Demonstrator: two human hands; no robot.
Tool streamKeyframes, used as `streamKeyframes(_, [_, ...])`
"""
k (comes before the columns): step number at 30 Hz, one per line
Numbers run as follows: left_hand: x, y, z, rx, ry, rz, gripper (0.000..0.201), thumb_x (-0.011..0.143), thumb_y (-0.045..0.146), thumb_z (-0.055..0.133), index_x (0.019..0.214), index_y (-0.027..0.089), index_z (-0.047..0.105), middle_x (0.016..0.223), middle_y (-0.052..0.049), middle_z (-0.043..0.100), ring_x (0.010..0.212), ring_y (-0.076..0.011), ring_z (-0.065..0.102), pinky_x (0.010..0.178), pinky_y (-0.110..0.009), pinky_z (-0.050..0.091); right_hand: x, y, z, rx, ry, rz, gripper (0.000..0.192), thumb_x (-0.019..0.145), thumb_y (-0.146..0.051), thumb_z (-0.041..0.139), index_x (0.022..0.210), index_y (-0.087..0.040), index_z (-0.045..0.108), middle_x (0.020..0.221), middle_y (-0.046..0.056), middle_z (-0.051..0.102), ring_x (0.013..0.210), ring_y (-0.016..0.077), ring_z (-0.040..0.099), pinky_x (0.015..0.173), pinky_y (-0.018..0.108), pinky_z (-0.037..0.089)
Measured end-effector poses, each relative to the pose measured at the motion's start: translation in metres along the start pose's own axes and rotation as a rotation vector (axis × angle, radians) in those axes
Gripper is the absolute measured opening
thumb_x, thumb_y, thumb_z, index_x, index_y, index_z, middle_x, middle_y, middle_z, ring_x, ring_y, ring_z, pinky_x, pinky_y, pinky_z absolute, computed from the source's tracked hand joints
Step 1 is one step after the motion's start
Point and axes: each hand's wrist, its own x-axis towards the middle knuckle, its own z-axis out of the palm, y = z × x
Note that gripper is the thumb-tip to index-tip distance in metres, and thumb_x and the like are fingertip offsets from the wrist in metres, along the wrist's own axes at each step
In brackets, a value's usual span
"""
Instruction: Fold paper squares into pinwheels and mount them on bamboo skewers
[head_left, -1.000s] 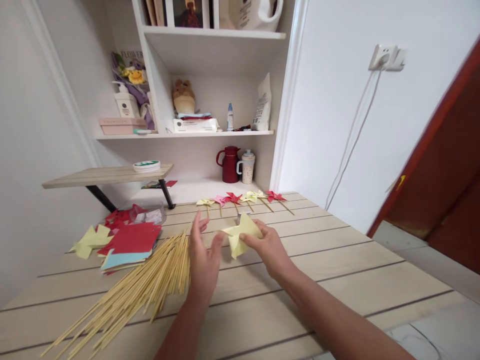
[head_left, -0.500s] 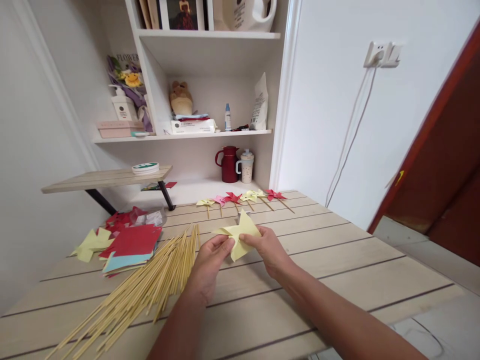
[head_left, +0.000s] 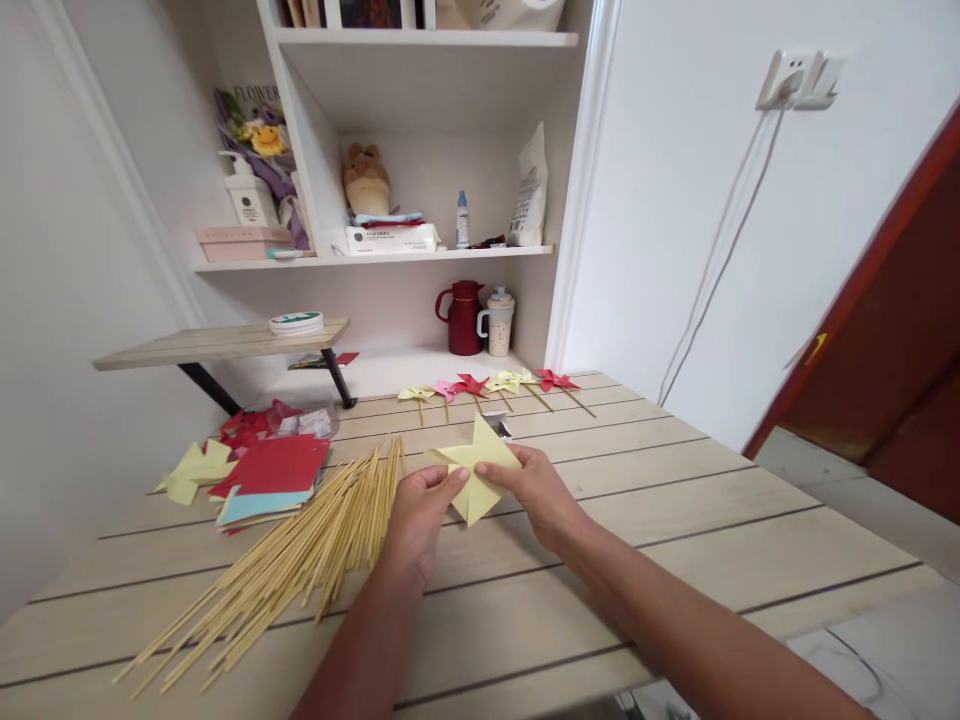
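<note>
A pale yellow paper pinwheel (head_left: 480, 490) is held up over the table between both hands, its points fanned out. My left hand (head_left: 421, 505) pinches its left side between thumb and fingers. My right hand (head_left: 536, 490) grips the right side, with the thumb pressed near the centre. Just behind the paper stands a small open box (head_left: 496, 424), partly hidden by it. A spread of thin wooden sticks (head_left: 315, 540) lies left of my left hand. Finished pinwheels on sticks, among them a red one (head_left: 472, 385), lie in a row farther back.
Stacked coloured paper squares (head_left: 274, 475) and a loose yellow pinwheel shape (head_left: 196, 472) lie at the left. Behind them are a clear container (head_left: 309, 420) and a small raised shelf (head_left: 217, 343). A red jug (head_left: 465, 318) and a cup (head_left: 499, 325) stand at the back of the wooden table (head_left: 675, 520).
The paper has flattened a little at its centre and turned to face me more. More of the small box shows behind it. The camera view has tilted slightly downward.
</note>
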Motion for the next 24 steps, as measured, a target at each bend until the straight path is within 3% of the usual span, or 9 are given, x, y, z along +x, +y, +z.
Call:
streamKeyframes(8, [-0.0015,0.0001,0.0018,0.026,0.035,0.004,0.032,0.065,0.037,0.083,0.086,0.013,0.078,0.076,-0.009,0.076,0.071,-0.0195,0.068,0.068,-0.029,0.049,0.0011,0.0024,-0.0027,0.001,-0.033,0.001,0.031,0.065,-0.038,0.081,0.079,-0.012,0.074,0.072,0.005,0.072,0.063,0.0157,0.059,0.063,0.028,0.044])
streamKeyframes(24, [0.0019,-0.0065,0.0045,0.078,0.105,0.042,0.028,0.063,0.040,0.082,0.072,0.015,0.075,0.071,-0.006,0.073,0.064,-0.0184,0.066,0.061,-0.027,0.047,0.0054,0.0048,-0.0011,-0.106,0.038,0.003,0.028,0.061,-0.037,0.082,0.070,-0.013,0.071,0.064,0.003,0.068,0.057,0.0152,0.056,0.057,0.027,0.041])
